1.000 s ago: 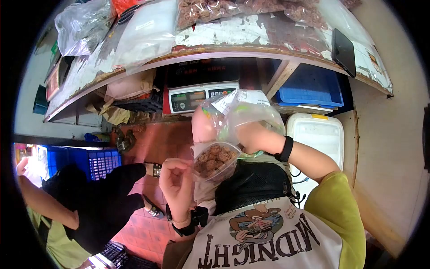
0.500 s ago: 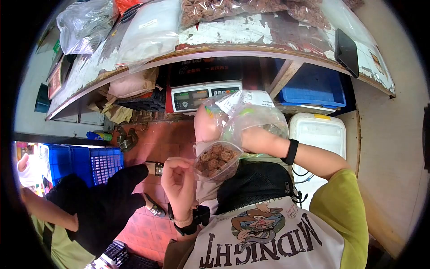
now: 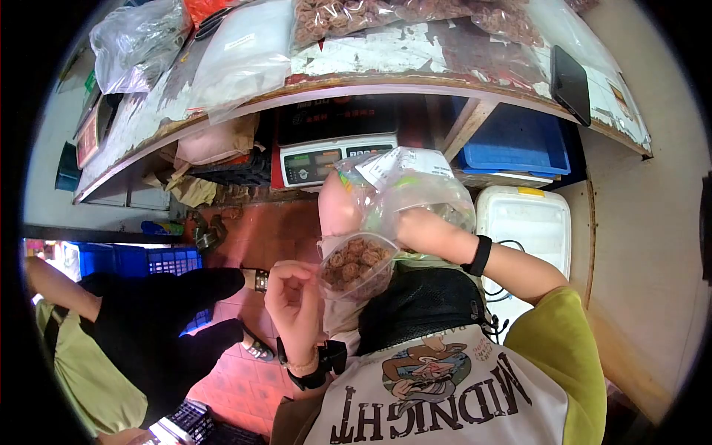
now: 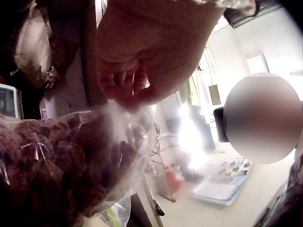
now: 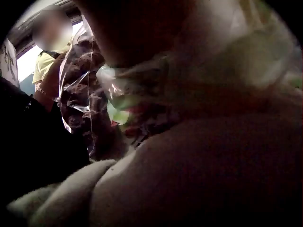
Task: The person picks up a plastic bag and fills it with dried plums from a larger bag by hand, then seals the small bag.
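A clear plastic bag [image 3: 359, 264] full of brown, wrinkled lumps rests over the seated person's lap with its mouth facing up. At its left edge the left hand [image 3: 291, 302] pinches the plastic between thumb and fingertips. The left wrist view shows these fingertips drawn together on the film above the brown lumps [image 4: 52, 161]. Just right of this bag lies a second, larger clear bag [image 3: 437, 191] with a printed white label. The right hand [image 3: 421, 231] reaches into the larger bag, its fingers hidden by plastic. The right wrist view is dark there.
Ahead stands a worn white shelf [image 3: 415, 55] bearing bags of brown lumps [image 3: 348, 16], flat plastic bags [image 3: 248, 55] and a phone [image 3: 569, 85]. Beneath it are a digital scale [image 3: 334, 159] and a blue tray [image 3: 512, 141]. Another person [image 3: 148, 326] is close on the left.
The other person at the left has shifted, the raised hand leaving view and the body covering more of the blue crate. Both hands and the two bags stay nearly in place.
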`<state>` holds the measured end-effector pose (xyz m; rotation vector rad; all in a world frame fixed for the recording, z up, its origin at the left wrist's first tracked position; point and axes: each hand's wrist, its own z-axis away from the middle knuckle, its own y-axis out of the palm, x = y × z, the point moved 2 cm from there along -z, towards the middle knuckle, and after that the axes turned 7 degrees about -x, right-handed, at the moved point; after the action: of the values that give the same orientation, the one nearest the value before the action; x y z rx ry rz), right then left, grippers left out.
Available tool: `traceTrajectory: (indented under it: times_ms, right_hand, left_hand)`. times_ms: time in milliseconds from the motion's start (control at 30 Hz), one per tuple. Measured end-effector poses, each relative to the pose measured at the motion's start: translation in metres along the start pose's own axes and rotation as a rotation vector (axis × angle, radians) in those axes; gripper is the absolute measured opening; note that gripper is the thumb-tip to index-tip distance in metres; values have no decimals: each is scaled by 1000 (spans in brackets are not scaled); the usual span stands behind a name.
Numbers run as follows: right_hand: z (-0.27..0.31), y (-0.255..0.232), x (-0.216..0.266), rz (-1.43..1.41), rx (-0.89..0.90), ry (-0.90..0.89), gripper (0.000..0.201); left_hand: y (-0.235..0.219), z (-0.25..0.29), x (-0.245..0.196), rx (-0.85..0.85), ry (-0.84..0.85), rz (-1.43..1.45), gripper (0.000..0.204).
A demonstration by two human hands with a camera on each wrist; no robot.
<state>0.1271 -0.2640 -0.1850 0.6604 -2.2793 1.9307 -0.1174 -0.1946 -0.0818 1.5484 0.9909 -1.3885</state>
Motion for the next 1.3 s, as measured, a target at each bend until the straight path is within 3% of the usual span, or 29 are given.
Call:
traceTrajectory:
  times_ms: [167,233,267,367,400,533,600,733,800,933,1000,1033,1100,1167,1300]
  right_hand:
    - [-3,-9,-4,-27,45,140,22]
    - [-8,-40,2,-234,6,405,24]
    - [-9,-39,2,-233,7,405,24]
    - [-8,-30,7,-216,-101,147,29]
    - [-9,-20,11,-58,-80,31,21]
    - [-15,-12,17,-55,-122,10,19]
    - [-17,-19,20,66,-233,-77,16]
    - [-16,-45,17,216,-81,45,13]
    - [-13,-51,9,-150,-148,443,13]
    - [-8,-49,10,-467,-291,600,15]
    - [-2,-43,13,-658,-604,583,14]
    - [2,-44,12,-656,-604,586,14]
    - [11,-45,10,-1166,-426,996,15]
    - [12,-38,6,-1223,-449,960,19]
    - [10,-9,8,-1403,-295,1062,23]
  left_hand:
    - [2,-2,-1,2,38,-42,15]
    - [3,-2,-4,8,15,-51,15]
    - [3,-2,-3,8,14,-50,15]
    - [7,-4,-3,19,46,-75,14]
    - [8,-5,-3,23,46,-62,14]
    - [7,-5,-6,33,73,-64,15]
    - [3,-2,-5,26,64,-78,15]
    - [2,0,-3,27,41,-70,15]
    - [2,0,0,32,47,-62,15]
    - [3,-2,-2,65,65,-101,15]
    - [5,-4,-1,68,68,-94,15]
    - [5,-4,-1,65,75,-86,15]
    - [5,-5,0,70,76,-84,16]
    - [5,-5,1,73,77,-82,16]
    - [10,-5,1,79,72,-108,17]
